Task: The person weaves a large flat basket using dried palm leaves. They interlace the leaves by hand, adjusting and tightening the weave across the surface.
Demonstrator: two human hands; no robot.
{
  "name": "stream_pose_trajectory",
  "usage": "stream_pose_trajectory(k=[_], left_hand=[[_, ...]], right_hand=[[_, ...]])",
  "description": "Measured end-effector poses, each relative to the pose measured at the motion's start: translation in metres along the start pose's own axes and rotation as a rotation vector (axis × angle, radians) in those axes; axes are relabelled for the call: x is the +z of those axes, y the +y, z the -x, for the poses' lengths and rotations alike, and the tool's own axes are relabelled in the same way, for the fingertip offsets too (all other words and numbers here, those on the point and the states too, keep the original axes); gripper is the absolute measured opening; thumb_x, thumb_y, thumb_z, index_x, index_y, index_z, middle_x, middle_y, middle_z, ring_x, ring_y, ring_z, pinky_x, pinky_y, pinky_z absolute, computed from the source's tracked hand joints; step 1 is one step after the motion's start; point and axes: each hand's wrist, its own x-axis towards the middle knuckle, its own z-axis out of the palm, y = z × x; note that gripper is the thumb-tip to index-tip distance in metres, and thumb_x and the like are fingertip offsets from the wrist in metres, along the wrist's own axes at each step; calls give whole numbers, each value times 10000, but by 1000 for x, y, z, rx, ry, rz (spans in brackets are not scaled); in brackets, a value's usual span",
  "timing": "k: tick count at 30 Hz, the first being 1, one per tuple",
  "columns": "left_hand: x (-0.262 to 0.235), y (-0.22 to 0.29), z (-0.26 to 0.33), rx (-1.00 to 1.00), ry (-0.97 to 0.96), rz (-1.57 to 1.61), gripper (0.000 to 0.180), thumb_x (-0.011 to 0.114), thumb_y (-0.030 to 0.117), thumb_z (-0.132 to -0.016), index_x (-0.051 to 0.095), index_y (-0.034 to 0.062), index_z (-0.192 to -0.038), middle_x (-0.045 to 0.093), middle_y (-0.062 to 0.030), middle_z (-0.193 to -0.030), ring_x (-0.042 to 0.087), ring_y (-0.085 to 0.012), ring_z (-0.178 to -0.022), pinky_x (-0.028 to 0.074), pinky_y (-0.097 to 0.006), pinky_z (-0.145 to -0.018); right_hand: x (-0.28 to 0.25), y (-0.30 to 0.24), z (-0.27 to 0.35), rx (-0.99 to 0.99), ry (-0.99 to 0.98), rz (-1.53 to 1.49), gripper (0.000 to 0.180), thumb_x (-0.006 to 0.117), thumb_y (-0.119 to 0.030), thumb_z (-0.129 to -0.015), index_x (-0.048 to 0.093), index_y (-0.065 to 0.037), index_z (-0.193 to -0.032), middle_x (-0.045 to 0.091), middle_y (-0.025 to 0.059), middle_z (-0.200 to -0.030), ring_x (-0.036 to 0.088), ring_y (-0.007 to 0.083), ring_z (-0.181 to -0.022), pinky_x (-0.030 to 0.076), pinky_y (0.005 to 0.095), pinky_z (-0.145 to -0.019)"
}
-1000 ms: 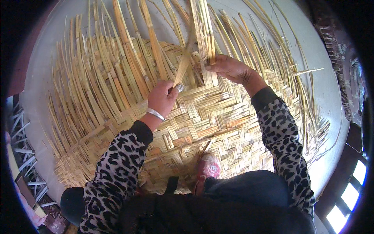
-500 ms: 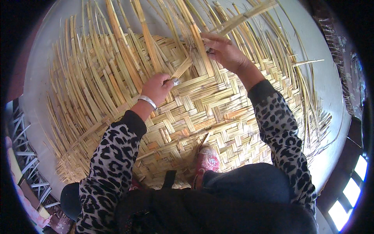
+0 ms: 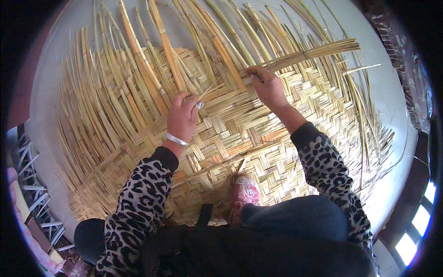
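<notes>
A large woven bamboo mat point(image 3: 258, 138) lies on a pale floor, its near part plaited, its far part loose strips fanning away. My left hand point(image 3: 182, 115), with a silver bangle and a ring, presses down on the strips at the edge of the weave. My right hand point(image 3: 270, 85) grips a bundle of thin bamboo strips point(image 3: 314, 51) laid across the mat, pointing to the right. Both sleeves are leopard-patterned.
My foot in a pink patterned shoe point(image 3: 247, 190) rests on the woven part near me. The pale floor point(image 3: 392, 101) surrounds the mat. A metal rack point(image 3: 32, 194) stands at the left edge, and a dark round object point(image 3: 90, 237) sits at lower left.
My right hand has swung the strip bundle from upright down to lying across the mat toward the right. My left hand stayed at the weave's edge.
</notes>
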Motion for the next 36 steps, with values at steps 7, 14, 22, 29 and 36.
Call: stream_pose_trajectory(k=[7, 14, 22, 29, 36], left_hand=[[3, 7, 5, 199, -170, -373, 517, 684, 160, -776, 509, 37, -1248, 481, -102, -1247, 546, -296, -1000, 507, -381, -816], [-5, 7, -6, 373, -299, -558, 457, 648, 184, -809, 530, 8, -1214, 499, -106, -1196, 567, -272, -950, 519, -371, -777], [5, 57, -71, 209, -415, -83, 325, 613, 171, -882, 564, 53, -1181, 555, -127, -1202, 596, -336, -1011, 509, -402, -841], [76, 109, -120, 23, -350, 86, 314, 702, 266, -791, 625, 4, -946, 625, -193, -969, 619, -383, -852, 496, -432, -741], [86, 106, -122, -299, -285, 229, 330, 692, 314, -765, 641, -12, -746, 604, -243, -702, 601, -420, -687, 471, -460, -636]], right_hand=[[0, 10, -2, -34, 55, -134, 195, 575, -142, -898, 679, -103, -1058, 674, 114, -763, 624, 209, -633, 499, 302, -624], [-4, 12, 6, 72, 26, -11, 200, 572, -122, -896, 683, -95, -1060, 684, 95, -800, 622, 192, -657, 510, 291, -668], [-53, 7, 3, 409, 69, -918, 240, 521, -189, -972, 607, -17, -1116, 631, 102, -1109, 605, 195, -994, 482, 352, -901], [-90, 22, -8, 408, -46, -1296, 422, 365, -383, -1021, 550, -55, -830, 652, 193, -1056, 627, 293, -1014, 510, 407, -886], [-84, 23, -55, 391, -260, -852, 353, 450, -352, -1008, 582, -32, -940, 630, 98, -979, 614, 173, -967, 529, 327, -844]])
